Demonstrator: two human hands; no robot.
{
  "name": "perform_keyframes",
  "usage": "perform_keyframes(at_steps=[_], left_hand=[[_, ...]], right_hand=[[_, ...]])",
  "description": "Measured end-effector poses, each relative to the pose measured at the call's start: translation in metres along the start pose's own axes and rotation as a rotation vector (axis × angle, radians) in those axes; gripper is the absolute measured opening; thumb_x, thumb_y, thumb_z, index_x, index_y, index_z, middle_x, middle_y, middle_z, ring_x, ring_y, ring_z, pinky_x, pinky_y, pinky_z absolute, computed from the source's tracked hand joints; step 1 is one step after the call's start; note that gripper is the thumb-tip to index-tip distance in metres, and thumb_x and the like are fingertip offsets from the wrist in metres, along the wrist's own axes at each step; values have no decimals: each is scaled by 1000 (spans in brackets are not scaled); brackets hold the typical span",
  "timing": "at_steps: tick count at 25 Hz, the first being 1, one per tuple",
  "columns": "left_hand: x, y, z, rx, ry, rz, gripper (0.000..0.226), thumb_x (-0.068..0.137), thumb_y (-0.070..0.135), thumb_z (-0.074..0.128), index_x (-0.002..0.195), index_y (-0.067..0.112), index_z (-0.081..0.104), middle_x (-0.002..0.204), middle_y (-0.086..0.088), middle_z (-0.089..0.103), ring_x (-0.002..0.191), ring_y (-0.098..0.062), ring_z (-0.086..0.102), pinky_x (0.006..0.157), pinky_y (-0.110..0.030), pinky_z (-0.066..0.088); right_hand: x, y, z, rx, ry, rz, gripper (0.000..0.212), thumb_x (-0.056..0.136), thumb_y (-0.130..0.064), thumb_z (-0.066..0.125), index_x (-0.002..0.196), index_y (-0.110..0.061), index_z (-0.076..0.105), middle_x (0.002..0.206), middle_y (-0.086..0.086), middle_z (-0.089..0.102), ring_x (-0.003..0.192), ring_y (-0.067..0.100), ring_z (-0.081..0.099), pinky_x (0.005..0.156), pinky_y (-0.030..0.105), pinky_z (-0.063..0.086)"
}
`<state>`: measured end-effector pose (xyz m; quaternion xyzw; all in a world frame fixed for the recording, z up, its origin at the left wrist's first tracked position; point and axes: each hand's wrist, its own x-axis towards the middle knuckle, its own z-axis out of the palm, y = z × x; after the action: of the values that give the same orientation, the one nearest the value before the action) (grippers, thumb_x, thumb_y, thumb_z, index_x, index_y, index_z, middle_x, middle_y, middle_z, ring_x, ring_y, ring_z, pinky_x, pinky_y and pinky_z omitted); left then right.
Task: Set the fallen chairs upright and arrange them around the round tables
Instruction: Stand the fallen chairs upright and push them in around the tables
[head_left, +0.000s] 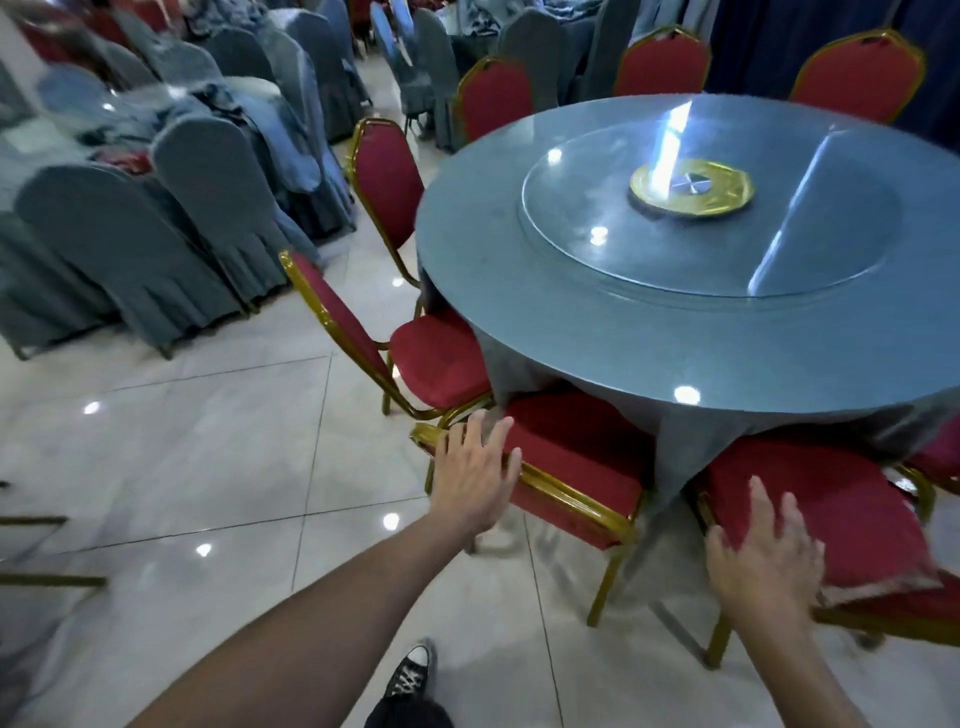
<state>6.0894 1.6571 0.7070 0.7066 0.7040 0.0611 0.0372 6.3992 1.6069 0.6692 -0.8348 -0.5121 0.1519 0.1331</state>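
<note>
A: What is seen at the round table (597, 332)?

B: Two red chairs are stood upright at its near edge, with their seats turned under the grey cloth. The left hand (475, 475) is laid on the top rail of the left chair (576, 467), fingers spread and flat, not closed around the gold frame. The right hand (763, 561) is placed on the back of the right chair (821, 525), also with the fingers open and splayed. Nothing is gripped by either hand.

A: So which step is judged to be in hand?

B: It seems that both chairs are being pushed in toward the table. More chairs are already set around the left and far sides, so this table is judged nearly finished.

A: How should the push be done well?

B: The pressure should be given low and even on both backs, so that no chair is tipped forward. The two chairs stand near each other, and their frames may be knocked together if one is pushed at an angle. The cloth hangs between the seats; it should not be caught and dragged by a chair.

A: And the spacing?

B: The gap should be matched to that between the left chair and the next chair (395, 353) on the left. The tiled floor (208, 441) looks glossy, so the legs may slide easily, and only a light push should be needed.
</note>
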Motion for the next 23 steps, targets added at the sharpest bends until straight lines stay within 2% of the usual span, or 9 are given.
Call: perform_keyframes(at_steps=[4,8,10,12,15,18,20,23], left_hand=[[65,-110,-8,-102,-36,-209,49,103,48,30,149,30,32,153,-8,36,139,-32,39,113,-54,34],[141,-225,-17,-248,-5,-447,71,103,47,43,158,16,10,157,-14,33,140,-36,38,109,-54,40],[184,-284,-21,-369,2,-580,89,98,51,53,159,11,2,161,-15,27,144,-38,33,111,-53,38],[225,-332,-21,-522,-30,-709,103,92,56,62,159,9,0,163,-17,24,147,-40,30,114,-52,35],[277,-370,-9,-755,-69,-696,100,92,50,66,160,17,1,152,-17,45,136,-41,47,108,-52,43],[301,-388,2,-749,-51,-719,95,99,36,61,160,25,-12,139,-21,56,123,-46,57,102,-55,47],[310,-396,11,-689,-44,-667,96,100,30,59,159,20,-16,134,-26,58,119,-49,58,102,-57,47],[321,-411,13,-691,-16,-656,97,100,22,59,157,15,-19,131,-30,58,116,-51,58,101,-58,47]], right_hand=[[-29,-121,38,29,51,-287,69,93,-37,63,155,-28,33,160,13,32,144,36,34,122,50,18],[-49,-226,82,-27,9,-399,63,96,-48,53,154,-33,34,156,5,39,139,28,43,119,50,24],[-54,-263,107,-171,5,-305,59,97,-59,36,153,-39,34,153,-2,44,135,22,48,117,47,26],[-55,-284,121,-221,94,-163,55,97,-59,30,144,-36,49,138,-1,59,122,25,56,107,49,35],[-58,-294,127,-264,186,-21,40,98,-45,48,130,-26,64,123,6,66,109,35,61,98,51,38],[-60,-304,125,-307,163,60,38,92,-40,61,126,-24,68,120,5,66,107,34,61,94,50,40],[-57,-310,126,-317,203,82,34,96,-39,53,121,-23,70,116,5,67,102,33,62,91,49,41],[-57,-312,127,-315,236,83,48,92,-47,37,117,-23,71,113,4,68,100,31,62,90,47,41]])
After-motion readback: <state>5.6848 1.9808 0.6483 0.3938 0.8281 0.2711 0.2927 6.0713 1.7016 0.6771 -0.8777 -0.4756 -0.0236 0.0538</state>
